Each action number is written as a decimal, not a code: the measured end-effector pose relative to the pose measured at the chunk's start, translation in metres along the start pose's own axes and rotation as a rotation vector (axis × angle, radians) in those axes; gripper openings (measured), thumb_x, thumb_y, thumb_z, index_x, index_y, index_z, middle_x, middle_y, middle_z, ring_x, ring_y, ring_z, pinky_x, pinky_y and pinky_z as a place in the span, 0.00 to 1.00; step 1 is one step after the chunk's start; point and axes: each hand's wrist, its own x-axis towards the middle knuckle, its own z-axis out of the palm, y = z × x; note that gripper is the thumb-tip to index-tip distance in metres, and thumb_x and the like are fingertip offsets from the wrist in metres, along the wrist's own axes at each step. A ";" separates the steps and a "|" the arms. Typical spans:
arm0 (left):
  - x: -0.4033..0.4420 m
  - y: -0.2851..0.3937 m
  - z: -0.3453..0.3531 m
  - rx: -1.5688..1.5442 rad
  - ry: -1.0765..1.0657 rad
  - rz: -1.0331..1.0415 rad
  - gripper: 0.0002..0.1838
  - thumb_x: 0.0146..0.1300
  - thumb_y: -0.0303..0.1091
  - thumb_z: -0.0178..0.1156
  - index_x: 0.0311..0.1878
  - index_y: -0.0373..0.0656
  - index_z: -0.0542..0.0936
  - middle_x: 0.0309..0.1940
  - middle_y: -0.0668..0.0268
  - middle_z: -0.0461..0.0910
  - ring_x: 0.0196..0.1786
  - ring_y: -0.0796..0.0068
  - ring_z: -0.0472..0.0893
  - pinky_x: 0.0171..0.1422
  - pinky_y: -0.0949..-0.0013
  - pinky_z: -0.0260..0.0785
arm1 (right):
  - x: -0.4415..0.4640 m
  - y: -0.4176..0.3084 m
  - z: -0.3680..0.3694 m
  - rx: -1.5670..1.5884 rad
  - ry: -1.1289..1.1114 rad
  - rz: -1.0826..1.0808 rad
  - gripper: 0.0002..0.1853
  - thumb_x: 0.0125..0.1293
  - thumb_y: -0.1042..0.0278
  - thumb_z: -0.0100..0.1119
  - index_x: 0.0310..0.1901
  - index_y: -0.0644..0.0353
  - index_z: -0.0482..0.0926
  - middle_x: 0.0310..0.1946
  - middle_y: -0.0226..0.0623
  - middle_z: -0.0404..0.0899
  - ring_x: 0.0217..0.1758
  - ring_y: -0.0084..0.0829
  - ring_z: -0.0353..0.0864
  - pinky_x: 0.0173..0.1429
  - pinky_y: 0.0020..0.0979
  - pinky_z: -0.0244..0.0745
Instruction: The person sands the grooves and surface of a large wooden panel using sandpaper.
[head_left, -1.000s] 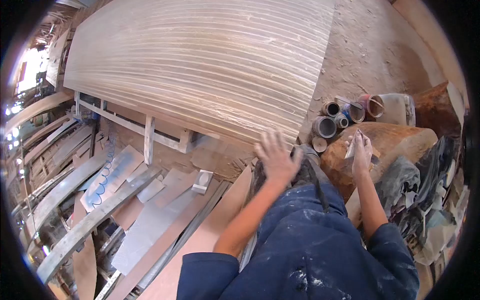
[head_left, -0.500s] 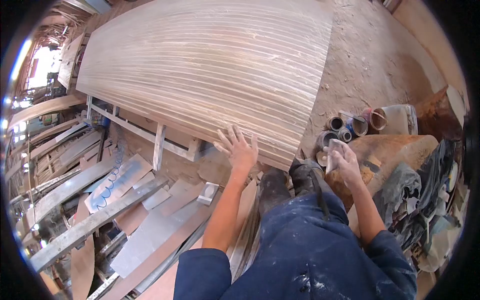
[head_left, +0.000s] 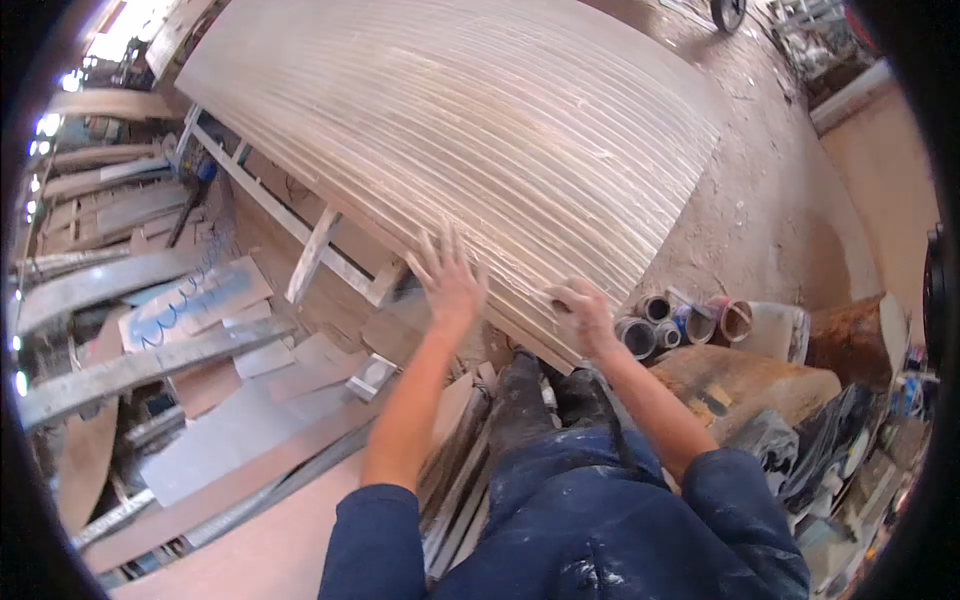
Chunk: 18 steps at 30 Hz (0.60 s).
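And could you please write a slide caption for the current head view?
Left hand and right hand at a ridged panel, cans standing nearby on the right.

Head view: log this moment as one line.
ribbed panel: above wooden frame | left hand: open, spread at panel's near edge, contact unclear | right hand: apparently holding small dark piece, over panel

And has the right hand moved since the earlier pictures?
Yes: the right hand has moved left past the cans, from over the log to over the grooved board.
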 end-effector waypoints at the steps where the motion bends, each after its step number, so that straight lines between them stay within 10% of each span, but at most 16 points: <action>1: 0.014 -0.015 0.007 0.017 0.008 -0.040 0.41 0.78 0.59 0.36 0.84 0.42 0.44 0.86 0.65 0.35 0.85 0.44 0.33 0.82 0.28 0.22 | 0.009 0.001 0.018 0.014 -0.020 -0.023 0.10 0.59 0.73 0.69 0.44 0.57 0.86 0.37 0.41 0.82 0.44 0.44 0.84 0.47 0.41 0.78; 18: 0.089 -0.068 0.016 -0.456 -0.329 -0.313 0.52 0.73 0.68 0.42 0.84 0.48 0.29 0.85 0.70 0.20 0.84 0.44 0.21 0.80 0.26 0.17 | 0.061 0.001 0.062 -0.137 -0.146 -0.182 0.11 0.62 0.78 0.66 0.47 0.59 0.86 0.33 0.47 0.81 0.37 0.47 0.83 0.43 0.43 0.77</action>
